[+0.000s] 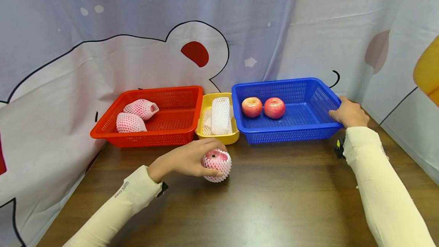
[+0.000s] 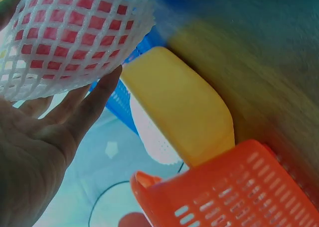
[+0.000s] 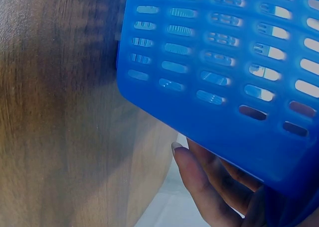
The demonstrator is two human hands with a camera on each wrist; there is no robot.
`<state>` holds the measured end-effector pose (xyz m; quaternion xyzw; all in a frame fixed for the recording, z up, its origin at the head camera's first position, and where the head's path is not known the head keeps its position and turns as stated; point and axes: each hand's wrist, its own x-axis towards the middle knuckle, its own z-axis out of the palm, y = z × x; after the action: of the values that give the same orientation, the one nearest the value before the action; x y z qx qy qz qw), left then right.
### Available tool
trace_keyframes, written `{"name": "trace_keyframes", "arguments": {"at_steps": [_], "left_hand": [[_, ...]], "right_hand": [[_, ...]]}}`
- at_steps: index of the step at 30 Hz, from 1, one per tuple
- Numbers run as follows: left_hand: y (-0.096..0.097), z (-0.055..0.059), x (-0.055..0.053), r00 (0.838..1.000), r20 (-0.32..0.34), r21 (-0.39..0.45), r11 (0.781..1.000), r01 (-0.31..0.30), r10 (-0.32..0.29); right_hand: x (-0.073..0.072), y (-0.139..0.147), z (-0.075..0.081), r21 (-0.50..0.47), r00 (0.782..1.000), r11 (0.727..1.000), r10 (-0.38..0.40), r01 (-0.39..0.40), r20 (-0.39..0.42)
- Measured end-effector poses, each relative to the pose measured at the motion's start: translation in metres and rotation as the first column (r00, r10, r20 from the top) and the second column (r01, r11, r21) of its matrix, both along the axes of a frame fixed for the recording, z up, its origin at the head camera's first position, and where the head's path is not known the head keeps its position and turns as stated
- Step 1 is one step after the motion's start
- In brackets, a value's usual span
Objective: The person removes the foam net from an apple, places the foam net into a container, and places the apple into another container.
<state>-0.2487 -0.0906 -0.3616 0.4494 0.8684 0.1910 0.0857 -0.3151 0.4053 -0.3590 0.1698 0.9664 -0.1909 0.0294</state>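
Observation:
My left hand [image 1: 192,157] holds an apple in a white foam net [image 1: 219,167] in front of the yellow basket; whether it touches the table cannot be told. Its stem end faces up through the net's opening. In the left wrist view the fingers curve round the netted apple [image 2: 70,38]. At the far right, my right hand [image 1: 352,113] grips the right end of the blue basket [image 1: 291,128], thumb over the rim. From the right wrist, fingers [image 3: 192,174] show under the rim outside the basket. Two bare apples, one [image 1: 252,107] left of the other [image 1: 274,108], sit inside it.
A red basket [image 1: 151,139] on the left holds two netted apples [image 1: 141,109]. Between the red and blue baskets stands a small yellow basket [image 1: 226,139] with empty white foam nets [image 1: 220,115]. Behind hangs a printed curtain [image 1: 137,60]; all stand on a wooden table [image 1: 274,201].

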Motion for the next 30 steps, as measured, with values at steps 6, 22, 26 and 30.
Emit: {"name": "trace_keyframes", "arguments": {"at_steps": [6, 22, 26, 30], "left_hand": [[0.007, -0.002, 0.004, 0.999, -0.021, -0.019, 0.999, 0.041, -0.041], [0.012, -0.007, 0.006, 0.995, -0.062, -0.009, 0.997, 0.081, -0.082], [0.013, -0.01, 0.007, 0.996, -0.045, -0.027, 0.997, 0.075, -0.076], [0.013, -0.013, 0.007, 0.995, -0.053, -0.031, 0.996, 0.085, -0.087]], "right_hand": [[0.001, -0.001, 0.002, -0.001, 1.0, 1.0, 0.0, 0.0, -0.004], [-0.001, 0.003, 0.001, 0.001, 1.0, 1.0, 0.004, -0.004, -0.017], [-0.001, 0.003, 0.0, -0.005, 1.0, 1.0, 0.006, -0.006, -0.015], [-0.001, 0.003, -0.002, -0.005, 1.0, 1.0, 0.007, -0.008, -0.013]]}}
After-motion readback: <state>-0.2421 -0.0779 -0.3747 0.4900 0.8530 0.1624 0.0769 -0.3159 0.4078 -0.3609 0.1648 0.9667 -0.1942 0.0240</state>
